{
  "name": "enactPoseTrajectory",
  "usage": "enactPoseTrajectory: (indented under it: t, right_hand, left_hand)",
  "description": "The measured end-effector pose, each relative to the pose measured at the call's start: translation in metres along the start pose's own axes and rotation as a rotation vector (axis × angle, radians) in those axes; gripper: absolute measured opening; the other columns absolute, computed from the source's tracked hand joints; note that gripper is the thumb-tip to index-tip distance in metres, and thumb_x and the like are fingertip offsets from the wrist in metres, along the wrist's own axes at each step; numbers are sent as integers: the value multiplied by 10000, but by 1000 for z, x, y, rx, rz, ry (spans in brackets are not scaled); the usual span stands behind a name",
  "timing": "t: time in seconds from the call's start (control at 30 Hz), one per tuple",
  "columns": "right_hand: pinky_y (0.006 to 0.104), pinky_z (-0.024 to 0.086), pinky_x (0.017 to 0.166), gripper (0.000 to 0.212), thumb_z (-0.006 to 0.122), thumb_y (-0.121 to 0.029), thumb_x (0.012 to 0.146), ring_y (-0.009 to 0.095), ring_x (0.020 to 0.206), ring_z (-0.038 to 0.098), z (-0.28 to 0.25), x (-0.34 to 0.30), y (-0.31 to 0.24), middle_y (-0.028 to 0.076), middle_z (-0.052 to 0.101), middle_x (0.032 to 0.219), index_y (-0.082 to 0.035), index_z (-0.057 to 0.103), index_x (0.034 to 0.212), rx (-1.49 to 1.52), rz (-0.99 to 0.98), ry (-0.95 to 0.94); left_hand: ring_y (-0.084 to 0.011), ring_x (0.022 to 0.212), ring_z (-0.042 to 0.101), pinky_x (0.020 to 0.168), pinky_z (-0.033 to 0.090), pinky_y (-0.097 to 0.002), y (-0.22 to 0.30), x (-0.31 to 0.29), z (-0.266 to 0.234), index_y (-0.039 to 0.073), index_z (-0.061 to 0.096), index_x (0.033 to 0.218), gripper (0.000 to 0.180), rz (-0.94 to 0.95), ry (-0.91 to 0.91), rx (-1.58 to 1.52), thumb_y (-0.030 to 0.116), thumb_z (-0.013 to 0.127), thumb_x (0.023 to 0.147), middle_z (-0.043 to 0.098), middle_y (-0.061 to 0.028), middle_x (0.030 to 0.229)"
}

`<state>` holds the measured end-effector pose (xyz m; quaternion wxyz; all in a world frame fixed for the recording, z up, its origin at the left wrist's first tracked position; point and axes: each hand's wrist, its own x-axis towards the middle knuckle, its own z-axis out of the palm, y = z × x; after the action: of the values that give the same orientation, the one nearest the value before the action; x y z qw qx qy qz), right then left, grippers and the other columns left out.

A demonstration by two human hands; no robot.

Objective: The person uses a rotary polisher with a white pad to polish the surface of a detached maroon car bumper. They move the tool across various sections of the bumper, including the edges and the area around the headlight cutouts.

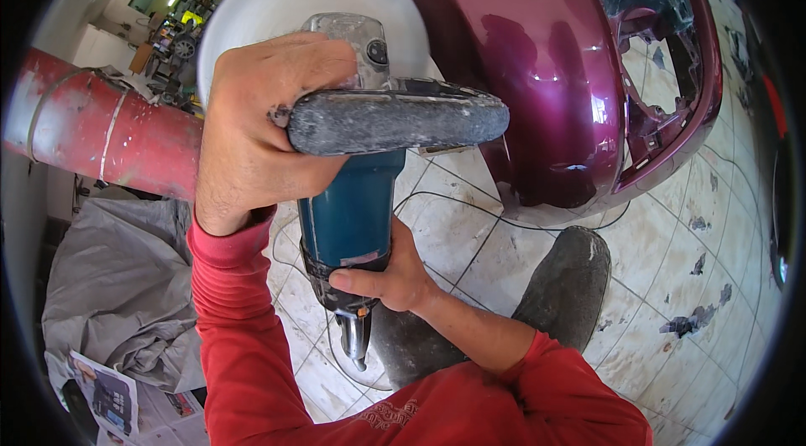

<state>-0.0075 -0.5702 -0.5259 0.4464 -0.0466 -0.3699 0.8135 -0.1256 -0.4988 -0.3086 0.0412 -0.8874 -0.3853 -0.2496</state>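
Observation:
A teal and black rotary polisher [346, 207] is held up in front of me, its big white polishing pad [252, 18] facing away at the top and blurred at the rim. Wrapped round the left side of its black loop handle [399, 120] is my left hand [252, 123], fingers closed. Lower down, my right hand [395, 274] grips the rear of the body near the switch end, thumb across it. Beyond the tool to the right stands a glossy maroon car bumper [546, 85]; a gap shows between it and the handle, and whether the pad touches it I cannot tell.
A red pipe-like cylinder [109, 127] lies at the left, above a grey cloth cover [126, 270] and some newspaper [105, 396]. A black cord [470, 204] loops over the stained white floor tiles [672, 270]. Cluttered shelves [180, 43] stand at the far left.

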Motion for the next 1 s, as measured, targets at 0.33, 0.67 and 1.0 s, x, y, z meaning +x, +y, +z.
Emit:
enactPoseTrajectory:
  t: [0.33,0.67,1.0]
  right_hand:
    - [355,586,898,797,971,-293,753,198,990,711,12,50,20,142,718,1091,79,540,1310,-236,65,34]
    - [365,600,910,894,971,-301,750,251,1010,755,14,49,61,207,740,1109,127,479,1362,-547,3,136]
    - [376,604,899,954,968,-345,730,301,1019,775,11,117,75,262,744,1137,132,463,1383,-632,-61,141]
  left_hand:
    - [-67,665,433,609,370,-240,-50,-69,-15,4,544,808,221,-344,334,40,-99,710,706,443,15,702]
    - [-177,764,517,712,570,-309,-80,-125,3,-3,448,754,270,-263,343,-201,-179,654,750,519,-65,800]
    - [-105,822,607,775,516,-248,-127,-134,-4,-4,614,879,209,-342,593,-165,-172,664,765,626,-8,846]
